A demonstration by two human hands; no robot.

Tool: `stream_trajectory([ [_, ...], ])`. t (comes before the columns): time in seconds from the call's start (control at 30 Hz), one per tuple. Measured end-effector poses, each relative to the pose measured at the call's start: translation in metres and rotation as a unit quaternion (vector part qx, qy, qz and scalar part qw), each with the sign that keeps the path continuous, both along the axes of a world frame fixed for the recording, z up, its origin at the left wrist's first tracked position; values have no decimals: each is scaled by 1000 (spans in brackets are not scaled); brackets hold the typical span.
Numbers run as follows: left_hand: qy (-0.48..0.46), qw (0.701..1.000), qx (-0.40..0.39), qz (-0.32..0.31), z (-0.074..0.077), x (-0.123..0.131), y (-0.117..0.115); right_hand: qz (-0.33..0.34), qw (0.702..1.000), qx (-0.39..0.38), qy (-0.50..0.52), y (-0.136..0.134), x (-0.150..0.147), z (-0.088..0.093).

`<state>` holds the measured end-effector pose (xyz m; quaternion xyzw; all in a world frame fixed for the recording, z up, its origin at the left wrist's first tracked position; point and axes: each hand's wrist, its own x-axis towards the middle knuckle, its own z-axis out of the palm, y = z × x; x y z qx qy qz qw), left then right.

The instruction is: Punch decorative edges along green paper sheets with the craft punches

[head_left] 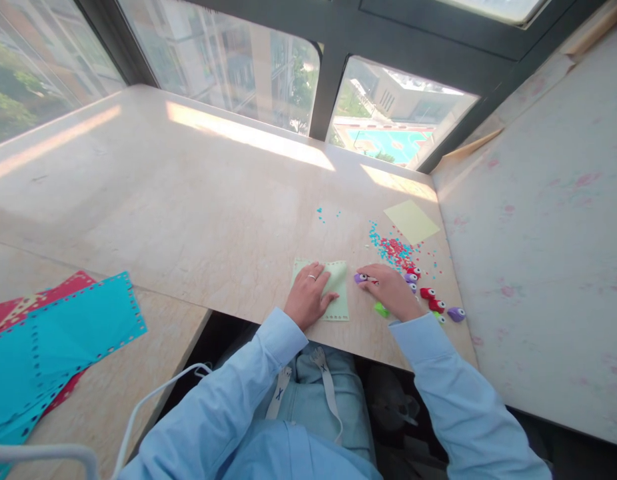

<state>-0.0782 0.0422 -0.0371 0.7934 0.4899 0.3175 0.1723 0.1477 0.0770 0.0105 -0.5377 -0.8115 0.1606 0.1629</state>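
My left hand [308,293] lies flat, fingers spread, on a pale green paper sheet [338,290] with punched holes along its edges, near the table's front edge. My right hand [391,290] rests just right of the sheet, its fingers curled around a small purple hole punch [360,277]. A green punch [381,309] lies under that hand's wrist. More small punches, red [428,293] and purple [456,313], lie to the right.
Tiny red and blue paper dots [393,248] are scattered beyond the right hand. A yellow sheet [411,221] lies further back. Blue [63,333] and red punched papers sit on the lower ledge at left. Windows line the marble table's [188,200] far edge.
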Motion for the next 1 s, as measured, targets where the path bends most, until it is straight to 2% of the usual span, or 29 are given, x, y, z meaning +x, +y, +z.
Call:
stream_trajectory([
  [0.43,14,1000,2,-8,1,-2,0,7,999,-2,47,3,-4,-5],
  [1.0,32,999,24,-8,4,-2,-1,26,998,-15,62,9,-8,-4],
])
